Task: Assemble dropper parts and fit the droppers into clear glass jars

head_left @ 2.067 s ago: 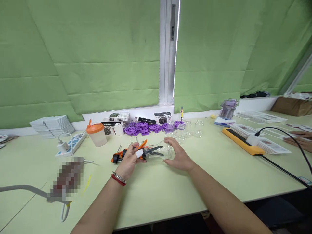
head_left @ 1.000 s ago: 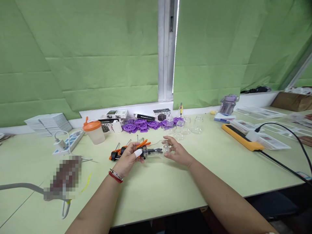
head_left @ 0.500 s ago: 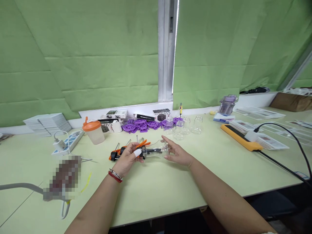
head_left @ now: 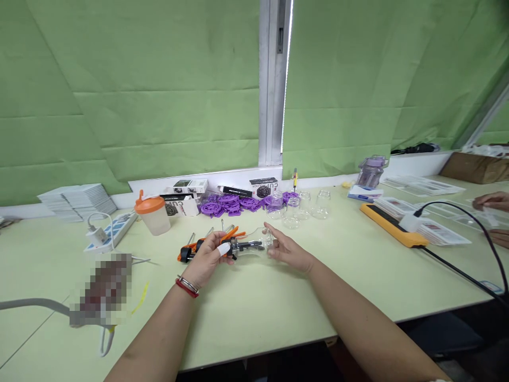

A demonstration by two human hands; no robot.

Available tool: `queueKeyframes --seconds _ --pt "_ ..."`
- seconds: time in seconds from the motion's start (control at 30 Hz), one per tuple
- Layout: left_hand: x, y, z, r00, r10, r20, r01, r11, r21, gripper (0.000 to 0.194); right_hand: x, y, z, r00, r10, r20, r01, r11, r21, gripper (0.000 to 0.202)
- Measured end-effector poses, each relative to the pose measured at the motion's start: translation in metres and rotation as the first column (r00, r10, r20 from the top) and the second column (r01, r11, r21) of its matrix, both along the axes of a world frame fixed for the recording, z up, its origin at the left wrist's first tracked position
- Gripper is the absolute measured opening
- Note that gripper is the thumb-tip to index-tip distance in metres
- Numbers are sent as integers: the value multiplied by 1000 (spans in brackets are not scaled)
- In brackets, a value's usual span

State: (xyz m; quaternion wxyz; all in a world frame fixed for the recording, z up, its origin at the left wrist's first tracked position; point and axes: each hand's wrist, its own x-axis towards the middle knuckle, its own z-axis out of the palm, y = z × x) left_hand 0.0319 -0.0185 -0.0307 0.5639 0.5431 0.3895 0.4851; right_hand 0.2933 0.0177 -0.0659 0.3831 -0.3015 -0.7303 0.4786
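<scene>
A clear glass jar (head_left: 254, 241) lies sideways between my hands, with a dark rod inside it. My left hand (head_left: 210, 254) is closed on the black and orange lid piece (head_left: 231, 247) at the jar's left end. Around the jar's right end curl the fingers of my right hand (head_left: 287, 249), touching the glass. Beside my left hand, more black and orange lid pieces (head_left: 186, 253) with metal rods lie on the table.
Purple plastic parts (head_left: 230, 204), small glass jars (head_left: 304, 204) and boxes (head_left: 264, 187) stand along the back. An orange-lidded cup (head_left: 154, 213) is at left, a yellow power strip (head_left: 392, 225) at right. Another person's hands (head_left: 493, 201) show at the far right.
My right hand's fingers have closed in on the jar's end, and the jar has shifted slightly. Another person's hands have come into view at the far right.
</scene>
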Motion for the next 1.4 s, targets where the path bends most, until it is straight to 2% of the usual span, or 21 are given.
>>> queueKeyframes --seconds 0.1,0.23,0.37,0.5,0.73,0.93,1.17,1.3,1.4 --pt "0 1 0 1000 4 -6 -4 1000 3 41 0 -3 2 999 27 -46 -28 999 -31 81" --pt "-1 1 -1 1000 -3 -13 3 1000 9 39 -2 -4 6 999 19 -50 -23 997 -77 71" --pt "-1 2 -1 1000 -1 -13 1 1000 6 39 -2 -2 6 1000 -20 1 20 998 -61 67" --pt "-1 2 -1 1000 -5 -13 5 1000 -3 38 -1 1 2 1000 -16 21 18 997 -81 69" --pt "-2 2 -2 1000 -7 8 7 1000 11 38 -1 -2 2 994 63 -88 -73 991 -110 86" --pt "-3 2 -4 1000 18 14 -18 1000 -5 36 -1 -3 5 999 10 -32 -14 991 -131 74" --pt "-2 4 -4 1000 10 11 -10 1000 -20 35 -3 3 -2 1000 -6 -28 3 991 -132 73" --pt "-1 3 -4 1000 17 21 -17 1000 -23 37 -4 4 -6 997 26 -73 -36 990 -137 73" --pt "-1 3 -4 999 29 35 -28 999 -18 40 -4 2 -3 990 62 -129 -78 989 -125 81"
